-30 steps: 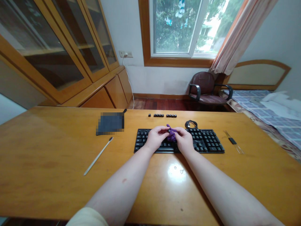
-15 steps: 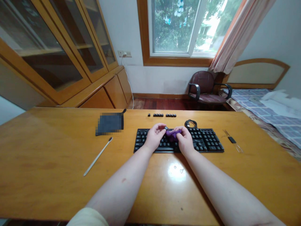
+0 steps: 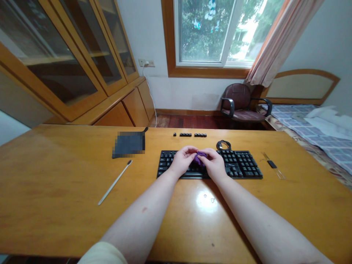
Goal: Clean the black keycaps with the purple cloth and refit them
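Note:
Both hands meet over the middle of a black keyboard. My right hand is closed on a bunched purple cloth. Pressed against the cloth from the other side, my left hand has its fingertips pinched together. The small dark keycap that showed in its fingers half a second ago is now hidden behind fingers and cloth. Behind the keyboard, several loose black keycaps stand in a row, with a single keycap to their left.
A coiled black cable lies behind the keyboard. To the right is a wire keycap puller. A long white-handled brush and a dark pouch, partly pixelated, lie left on the wooden table.
My right hand has brought the purple cloth left onto my left fingertips. The hands now touch, and the keycap has gone out of sight.

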Demonstrator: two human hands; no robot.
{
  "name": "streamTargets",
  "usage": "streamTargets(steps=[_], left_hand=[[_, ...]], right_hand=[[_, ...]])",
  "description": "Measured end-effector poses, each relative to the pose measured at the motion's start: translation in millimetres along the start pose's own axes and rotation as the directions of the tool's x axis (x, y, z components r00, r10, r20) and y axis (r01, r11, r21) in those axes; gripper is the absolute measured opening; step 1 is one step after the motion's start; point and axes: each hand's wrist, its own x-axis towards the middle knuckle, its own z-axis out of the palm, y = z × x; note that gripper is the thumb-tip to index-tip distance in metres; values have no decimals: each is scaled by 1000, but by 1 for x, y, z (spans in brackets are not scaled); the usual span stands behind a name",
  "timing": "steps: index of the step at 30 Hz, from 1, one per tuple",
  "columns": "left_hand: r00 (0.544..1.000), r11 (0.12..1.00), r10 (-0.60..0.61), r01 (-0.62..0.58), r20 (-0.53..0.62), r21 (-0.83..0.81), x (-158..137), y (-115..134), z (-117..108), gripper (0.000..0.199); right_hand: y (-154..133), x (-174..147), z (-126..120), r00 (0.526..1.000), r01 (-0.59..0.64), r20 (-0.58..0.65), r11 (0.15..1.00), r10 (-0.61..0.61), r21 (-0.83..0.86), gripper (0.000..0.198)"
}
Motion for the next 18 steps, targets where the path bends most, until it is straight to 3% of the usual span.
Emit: streamTargets(steps=[3,8,14,18], left_hand=[[1000,1000,-12,11,-24,-28,1,1,0,21],[997,1000,-9,7,-72,-28,1,1,3,22],[1000,998,-1,0,-24,-61,1,-1,2,25],[999,989,-36,31,-33,-146,1,1,3,30]], right_hand=[[3,-1,1,998,-66,-26,998,66,3,13],[7,0,4,970,-188,-126,971,207,150,21],[1,1,4,976,-192,-72,971,204,140,18],[5,4,2,951,-180,-224,971,213,161,15]])
